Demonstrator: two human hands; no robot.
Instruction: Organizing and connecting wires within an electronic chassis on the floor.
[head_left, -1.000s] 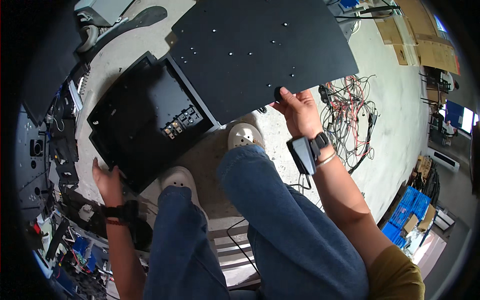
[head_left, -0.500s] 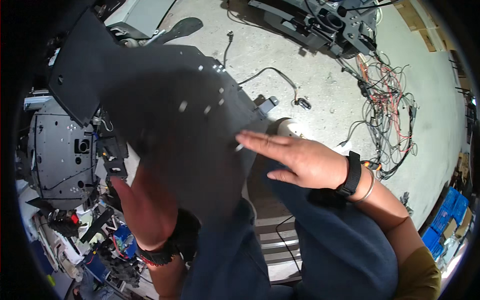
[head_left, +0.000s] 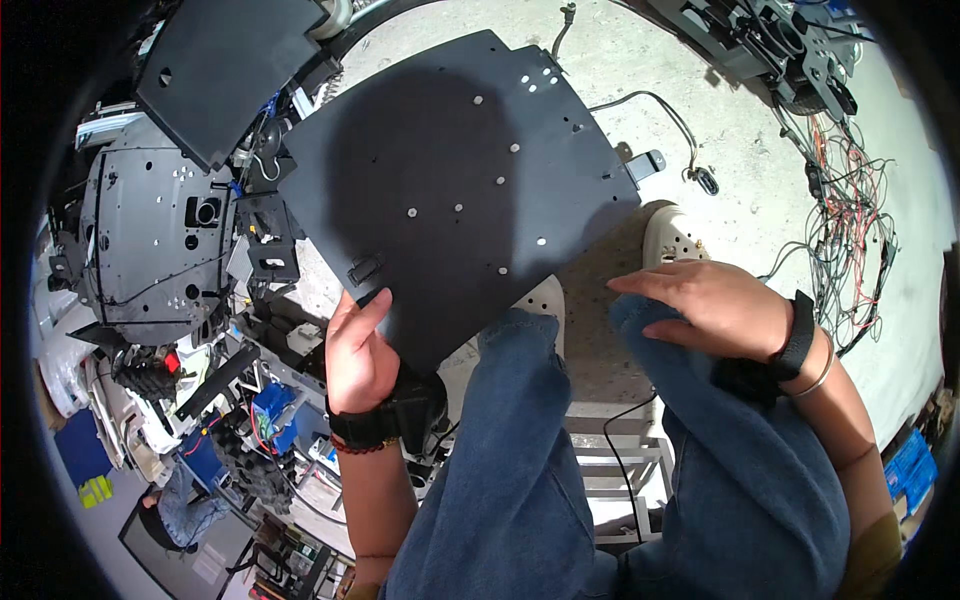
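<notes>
A large flat black panel (head_left: pixel 430 130) with several pale round holes or fasteners is tilted over my knees and the floor. My left hand (head_left: pixel 360 350) grips its near left edge, thumb on the upper face beside a small black fitting (head_left: pixel 366 268). The fingers under the panel are hidden. At the panel's right corner a small grey bracket (head_left: pixel 646 165) sticks out. My right hand (head_left: pixel 715 305) hovers by my right knee, apart from the panel, fingers stretched out with nothing in them.
A grey machine body (head_left: pixel 150 240) and another dark panel (head_left: pixel 225 75) stand at the left, above scattered parts and wires. A dark metal assembly (head_left: pixel 760 50) and tangled cables (head_left: pixel 840 220) lie at the right. A loose cable end (head_left: pixel 706 181) lies on the floor.
The panel, blurred by motion before, now shows sharply. My right hand has moved away from its edge toward the right. My left hand's thumb now rests plainly on top of the panel.
</notes>
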